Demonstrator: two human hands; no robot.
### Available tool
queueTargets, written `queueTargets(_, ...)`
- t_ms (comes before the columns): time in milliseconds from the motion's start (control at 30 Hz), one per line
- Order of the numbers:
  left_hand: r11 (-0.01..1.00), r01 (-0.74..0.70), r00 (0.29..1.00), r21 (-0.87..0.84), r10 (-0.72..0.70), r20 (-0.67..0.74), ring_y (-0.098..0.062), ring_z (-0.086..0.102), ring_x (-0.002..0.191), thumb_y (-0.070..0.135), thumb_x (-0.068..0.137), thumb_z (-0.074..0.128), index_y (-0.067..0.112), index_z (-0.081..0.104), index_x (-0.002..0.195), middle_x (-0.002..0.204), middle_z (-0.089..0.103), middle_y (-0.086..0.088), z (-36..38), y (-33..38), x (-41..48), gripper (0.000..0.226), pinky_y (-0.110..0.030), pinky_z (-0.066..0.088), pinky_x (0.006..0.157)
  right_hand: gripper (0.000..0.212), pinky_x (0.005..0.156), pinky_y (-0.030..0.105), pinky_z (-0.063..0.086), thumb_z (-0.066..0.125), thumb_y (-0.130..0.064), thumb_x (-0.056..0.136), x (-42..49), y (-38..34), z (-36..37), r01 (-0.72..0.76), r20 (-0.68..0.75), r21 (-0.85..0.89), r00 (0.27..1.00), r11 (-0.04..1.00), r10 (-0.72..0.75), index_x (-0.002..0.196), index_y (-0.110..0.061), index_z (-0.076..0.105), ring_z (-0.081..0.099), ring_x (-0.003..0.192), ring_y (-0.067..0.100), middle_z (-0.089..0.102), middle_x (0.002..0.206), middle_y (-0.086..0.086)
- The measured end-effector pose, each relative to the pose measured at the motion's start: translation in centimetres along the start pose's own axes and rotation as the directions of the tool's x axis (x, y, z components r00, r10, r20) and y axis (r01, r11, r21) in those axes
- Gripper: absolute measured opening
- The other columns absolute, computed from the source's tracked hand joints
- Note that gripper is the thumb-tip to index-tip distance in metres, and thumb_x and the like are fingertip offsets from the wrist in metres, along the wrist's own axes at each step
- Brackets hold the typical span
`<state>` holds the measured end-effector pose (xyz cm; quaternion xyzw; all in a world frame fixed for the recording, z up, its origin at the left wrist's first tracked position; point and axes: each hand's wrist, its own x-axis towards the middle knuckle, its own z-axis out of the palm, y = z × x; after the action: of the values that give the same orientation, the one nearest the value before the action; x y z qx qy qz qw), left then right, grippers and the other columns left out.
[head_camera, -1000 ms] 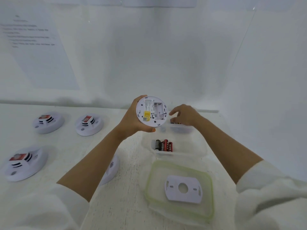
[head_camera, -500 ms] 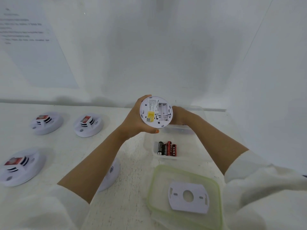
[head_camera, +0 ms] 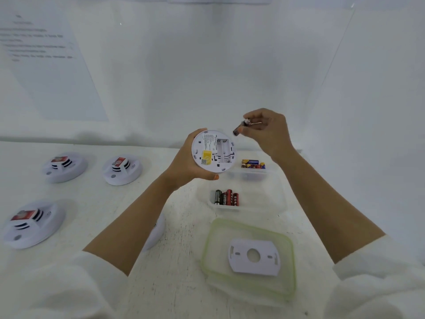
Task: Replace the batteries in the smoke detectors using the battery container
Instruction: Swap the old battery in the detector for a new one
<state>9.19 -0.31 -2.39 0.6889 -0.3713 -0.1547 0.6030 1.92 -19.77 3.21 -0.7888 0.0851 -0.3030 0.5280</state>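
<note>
I see the left hand [head_camera: 184,164] gripping the smoke detector [head_camera: 213,155] mid-frame, open back facing me, yellow sticker's print unreadable, right hand [head_camera: 269,132] pinching a battery [head_camera: 239,128] just upper right, slanting down-left.

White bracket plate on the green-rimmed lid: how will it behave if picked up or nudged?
The bracket plate looks thin and flat, so probably light and fairly stiff, awkward to pinch from above. Lying flat on the smooth lid, it would likely slide when pushed, not roll or tip.
</note>
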Motion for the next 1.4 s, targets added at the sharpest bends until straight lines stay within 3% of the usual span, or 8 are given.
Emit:
queueTargets(133,1.0,-0.018,1.0,-0.014,0.019,0.022,0.003,0.055,0.104,-0.003,0.045,0.079,0.02,0.03,0.133,0.12,0.048,0.007,1.1,0.9,-0.4,0.102,-0.019,0.053,0.075,0.025,0.069,0.023,0.057,0.076,0.006,0.067,-2.7,-1.5,0.2,0.063,0.19,-0.045,0.98,0.997,-0.053,0.086,-0.007,0.066,0.066,0.063,0.007,0.066,0.077,0.003)
queueTargets(367,1.0,-0.026,0.999,0.006,0.026,0.036,0.004,0.056,0.101,-0.003,0.043,0.078,0.018,0.03,0.132,0.118,0.048,0.007,1.6,2.1,-1.8,0.103,-0.017,0.052,0.074,0.027,0.071,0.025,0.057,0.075,0.009,0.066,-5.4,-1.7,0.3,0.203,0.226,-0.08,0.957,0.976,-0.181,0.081,-0.012,0.07,0.067,0.071,0.01,0.069,0.076,0.001)
queueTargets(467,1.0,-0.017,0.999,0.012,0.016,0.038,0.005,0.057,0.098,-0.003,0.044,0.078,0.018,0.03,0.132,0.117,0.049,0.006,1.8,2.3,-2.4,0.103,-0.017,0.052,0.072,0.022,0.077,0.033,0.056,0.076,0.003,0.068,-6.6,-1.3,0.4,0.315,0.256,-0.164,0.929,0.935,-0.268,0.089,-0.003,0.072,0.068,0.079,0.022,0.071,0.087,0.011)
queueTargets(700,1.0,-0.013,1.0,-0.02,0.013,0.022,0.008,0.058,0.093,-0.007,0.044,0.076,0.015,0.03,0.134,0.115,0.051,0.006,1.4,2.8,-3.6,0.104,-0.017,0.053,0.068,0.018,0.092,0.022,0.045,0.064,-0.005,0.08,-8.8,-0.2,0.4,0.605,0.389,-0.325,0.786,0.727,-0.48,0.096,0.0,0.072,0.064,0.1,0.023,0.068,0.108,0.016)
queueTargets(900,1.0,-0.022,0.999,-0.02,0.023,0.046,0.007,0.058,0.095,-0.008,0.044,0.076,0.018,0.031,0.132,0.115,0.05,0.006,1.8,3.1,-4.2,0.102,-0.017,0.053,0.07,0.036,0.084,0.015,0.047,0.078,-0.008,0.069,-8.6,-1.6,0.3,0.381,0.302,-0.241,0.903,0.892,-0.304,0.104,-0.001,0.069,0.062,0.093,0.02,0.066,0.107,0.011)
queueTargets(1067,0.999,-0.024,0.998,-0.027,0.025,0.05,0.002,0.057,0.101,-0.006,0.045,0.077,0.019,0.032,0.132,0.118,0.05,0.004,1.8,3.3,-4.4,0.101,-0.019,0.053,0.072,0.034,0.092,0.034,0.037,0.085,-0.026,0.059,-8.2,-1.5,-0.1,0.301,0.232,-0.304,0.944,0.904,-0.236,0.091,-0.02,0.074,0.044,0.098,0.013,0.051,0.111,-0.008)
queueTargets(1200,0.999,-0.023,0.998,-0.033,0.025,0.054,-0.004,0.056,0.103,-0.006,0.044,0.077,0.021,0.032,0.131,0.118,0.049,0.004,2.0,3.5,-4.3,0.102,-0.02,0.053,0.072,0.033,0.096,0.039,0.046,0.084,-0.01,0.06,-8.0,-1.6,-0.1,0.034,0.284,-0.06,0.959,0.998,-0.016,0.088,-0.019,0.07,0.057,0.108,0.026,0.061,0.117,0.012)
queueTargets(1400,0.999,-0.036,0.998,-0.034,0.037,0.054,-0.002,0.056,0.102,-0.006,0.043,0.077,0.021,0.032,0.131,0.118,0.049,0.006,2.0,3.3,-4.1,0.102,-0.019,0.053,0.072,0.026,0.083,0.053,0.052,0.076,0.007,0.066,-7.7,-1.0,0.6,-0.011,0.237,0.11,0.971,0.994,-0.015,0.089,-0.001,0.068,0.061,0.1,0.038,0.064,0.104,0.028)
